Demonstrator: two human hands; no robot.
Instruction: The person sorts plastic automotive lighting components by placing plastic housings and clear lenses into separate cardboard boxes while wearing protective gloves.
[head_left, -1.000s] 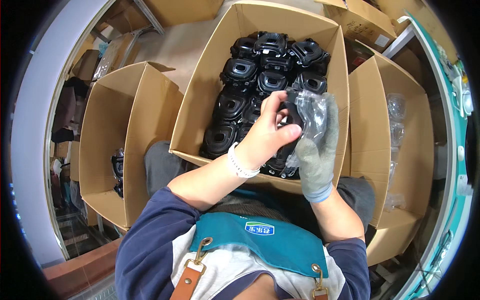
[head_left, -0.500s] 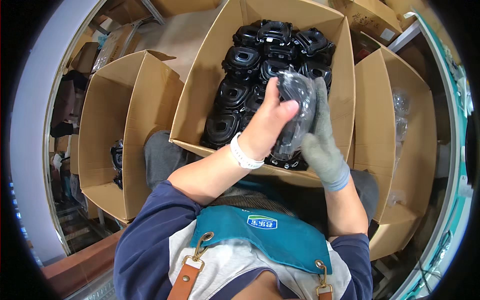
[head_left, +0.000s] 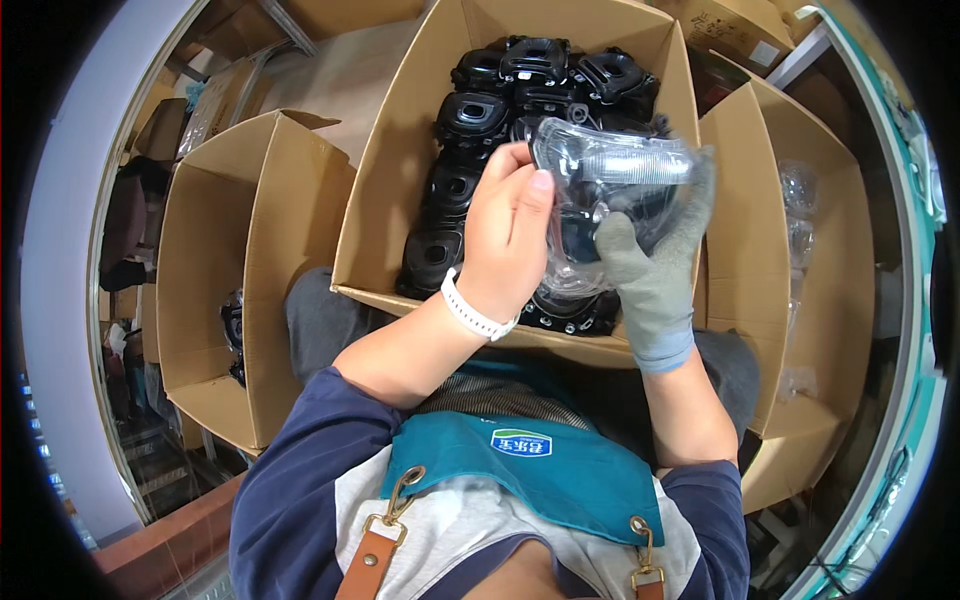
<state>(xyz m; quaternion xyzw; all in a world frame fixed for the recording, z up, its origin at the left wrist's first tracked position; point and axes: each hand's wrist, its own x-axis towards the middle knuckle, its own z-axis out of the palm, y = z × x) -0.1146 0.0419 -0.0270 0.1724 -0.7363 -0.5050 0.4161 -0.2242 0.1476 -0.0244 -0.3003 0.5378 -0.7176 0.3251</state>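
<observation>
Between my hands is a curved clear plastic shell (head_left: 625, 165) with a ribbed band near its upper edge. Dark shapes show through it; whether they belong to it or lie beneath, I cannot tell. My bare left hand (head_left: 505, 230), with a white wristband, grips the shell's left edge, thumb on top. My right hand (head_left: 655, 275), in a grey glove, holds the right side with its thumb over the front and its fingers behind. Below the shell, a large cardboard box (head_left: 395, 190) holds several black moulded plastic parts (head_left: 472, 115) in rows.
At the left stands an open cardboard box (head_left: 205, 260) with black parts (head_left: 233, 320) low inside. Another box (head_left: 750, 210) at the right holds clear plastic pieces (head_left: 798, 185). A teal-edged frame (head_left: 905, 200) runs along the far right. My knees flank the middle box.
The clear shell has turned from nearly edge-on to broad side up. My left hand has shifted slightly left, and my right hand now wraps around the right side.
</observation>
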